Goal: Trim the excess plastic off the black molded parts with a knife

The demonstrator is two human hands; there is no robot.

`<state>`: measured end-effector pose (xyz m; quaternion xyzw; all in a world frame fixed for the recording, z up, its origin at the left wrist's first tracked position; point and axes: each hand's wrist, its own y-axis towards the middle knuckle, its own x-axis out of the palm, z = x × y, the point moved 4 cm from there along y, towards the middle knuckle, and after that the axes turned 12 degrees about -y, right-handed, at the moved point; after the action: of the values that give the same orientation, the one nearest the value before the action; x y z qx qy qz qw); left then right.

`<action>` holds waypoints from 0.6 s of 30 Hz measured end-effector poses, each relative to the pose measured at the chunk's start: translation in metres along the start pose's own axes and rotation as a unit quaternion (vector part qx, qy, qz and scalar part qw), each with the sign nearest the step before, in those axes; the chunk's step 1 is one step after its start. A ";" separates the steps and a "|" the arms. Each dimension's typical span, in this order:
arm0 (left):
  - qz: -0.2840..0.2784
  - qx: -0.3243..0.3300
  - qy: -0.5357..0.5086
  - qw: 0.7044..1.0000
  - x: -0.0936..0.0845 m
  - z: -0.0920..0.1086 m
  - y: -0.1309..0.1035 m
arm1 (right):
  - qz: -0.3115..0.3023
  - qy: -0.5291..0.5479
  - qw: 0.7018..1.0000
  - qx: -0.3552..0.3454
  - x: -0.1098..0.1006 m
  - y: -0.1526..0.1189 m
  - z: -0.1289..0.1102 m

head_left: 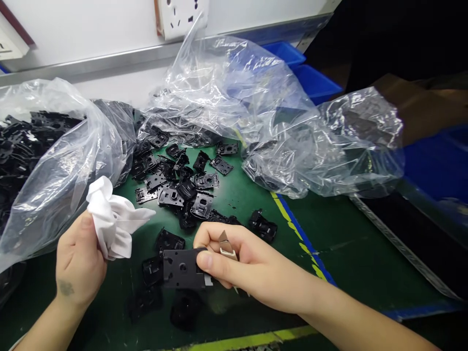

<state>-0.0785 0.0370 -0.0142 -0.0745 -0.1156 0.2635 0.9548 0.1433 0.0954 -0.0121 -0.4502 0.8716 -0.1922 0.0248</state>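
Observation:
A crumpled white cloth [115,222] is bunched in my left hand [78,258], its folds sticking out past the thumb. My right hand [244,263] pinches a flat black plastic part [181,268] between thumb and fingers. The same hand also keeps a utility knife [227,248] in its palm, with the pointed blade bare and facing up. Just beyond both hands lies a loose heap of similar black parts [171,195]. A few more, such as this black part [151,270], rest on the green mat close to my right hand.
Clear plastic bags [278,126] spread across the back and right. On the left, another plastic bag [69,161] holds many black parts. Blue bins [314,83] stand behind. Yellow and blue tape [303,239] marks the green table [241,195]. A socket panel [183,17] is on the wall.

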 end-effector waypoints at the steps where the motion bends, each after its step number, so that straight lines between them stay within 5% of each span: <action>1: -0.014 0.032 0.006 0.999 0.001 0.002 -0.002 | -0.001 0.005 1.000 0.001 0.000 0.001 0.000; 5: -0.127 0.184 0.085 0.971 0.017 0.013 -0.015 | -0.003 0.027 1.000 0.008 0.000 0.003 0.002; 9: -0.381 0.277 0.221 0.854 0.039 0.012 -0.039 | -0.046 0.108 0.993 0.004 0.004 0.008 0.007; 13: -0.396 0.365 0.298 0.788 0.038 0.007 -0.052 | -0.119 0.201 0.972 0.037 0.011 0.012 0.016; 18: -0.421 0.322 0.288 0.798 0.038 0.011 -0.044 | -0.137 0.220 0.964 0.062 0.016 0.013 0.023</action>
<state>-0.0283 0.0208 0.0123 0.2211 0.2361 -0.1758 0.9298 0.1287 0.0824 -0.0362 -0.5094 0.7722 -0.3416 -0.1663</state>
